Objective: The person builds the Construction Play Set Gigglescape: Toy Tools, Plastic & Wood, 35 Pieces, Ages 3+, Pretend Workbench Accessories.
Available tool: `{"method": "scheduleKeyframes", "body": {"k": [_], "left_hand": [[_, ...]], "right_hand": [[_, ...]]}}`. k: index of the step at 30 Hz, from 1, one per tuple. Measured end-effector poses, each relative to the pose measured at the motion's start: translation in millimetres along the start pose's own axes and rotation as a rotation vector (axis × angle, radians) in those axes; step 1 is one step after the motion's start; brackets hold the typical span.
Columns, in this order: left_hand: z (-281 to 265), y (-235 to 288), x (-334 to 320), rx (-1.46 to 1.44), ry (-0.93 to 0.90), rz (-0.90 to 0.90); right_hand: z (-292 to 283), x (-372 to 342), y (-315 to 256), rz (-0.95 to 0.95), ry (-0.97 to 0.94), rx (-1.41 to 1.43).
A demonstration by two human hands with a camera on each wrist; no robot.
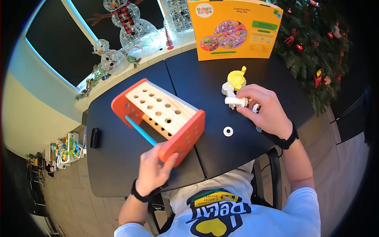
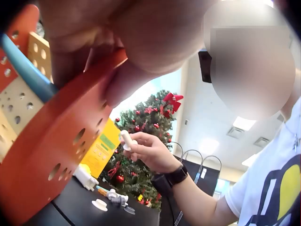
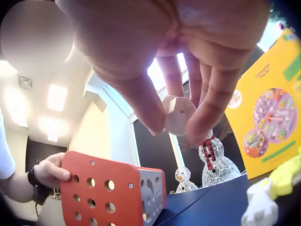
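A wooden toolbox toy with red end panels [image 1: 182,136], a perforated wood top [image 1: 158,104] and a blue rod [image 1: 140,130] stands tilted on the dark table. My left hand [image 1: 153,168] grips the edge of its near red panel [image 2: 61,141]. Raised above the table, my right hand [image 1: 266,112] pinches a white screw [image 1: 236,102] by its head [image 3: 178,115] between thumb and fingers. Beside it lie a yellow piece [image 1: 237,79] and a white piece [image 1: 227,89]. A white ring [image 1: 228,131] is on the table nearer the body.
An orange box [image 1: 235,31] stands at the table's back edge, with a decorated tree [image 1: 316,51] to its right. Snowman figures [image 1: 138,35] line the sill. A black case [image 1: 94,138] lies at the table's left. Grey parts [image 2: 117,198] sit beneath the right hand.
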State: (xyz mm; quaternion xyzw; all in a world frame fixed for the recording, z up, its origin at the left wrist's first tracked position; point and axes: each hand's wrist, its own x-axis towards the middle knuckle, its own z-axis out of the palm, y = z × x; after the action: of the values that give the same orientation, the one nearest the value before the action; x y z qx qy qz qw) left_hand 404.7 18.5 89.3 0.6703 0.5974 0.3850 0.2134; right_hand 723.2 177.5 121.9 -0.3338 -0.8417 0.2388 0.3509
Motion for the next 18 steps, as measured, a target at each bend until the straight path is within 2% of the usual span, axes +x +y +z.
{"method": "scheduleKeyframes", "body": {"k": [2,4,5,8,11,15,18], "left_hand": [[-17,-13,-5,-0.049,-0.012,-0.08],[-26,-33,-8,-0.165,0.033,-0.094],[-30,-40,-11,-0.266,0.05,-0.157],[-47,-61,-16,-0.374,0.059,-0.161],[-59,-85,-18,-0.402,0.039,-0.078],[-65,-100,-17,-0.484,-0.003,0.007],[-62,-97,-16,-0.509,0.01,-0.019]], "right_hand": [[5,-5,-1,0.01,0.025,0.042],[15,-10,-4,0.011,-0.022,0.077],[21,-12,-6,0.006,-0.049,0.097],[46,-16,-5,-0.045,-0.066,0.16],[69,-19,-9,-0.037,-0.136,0.232],[102,-21,-3,-0.097,-0.174,0.171],[117,-22,0,-0.091,-0.179,0.213]]}}
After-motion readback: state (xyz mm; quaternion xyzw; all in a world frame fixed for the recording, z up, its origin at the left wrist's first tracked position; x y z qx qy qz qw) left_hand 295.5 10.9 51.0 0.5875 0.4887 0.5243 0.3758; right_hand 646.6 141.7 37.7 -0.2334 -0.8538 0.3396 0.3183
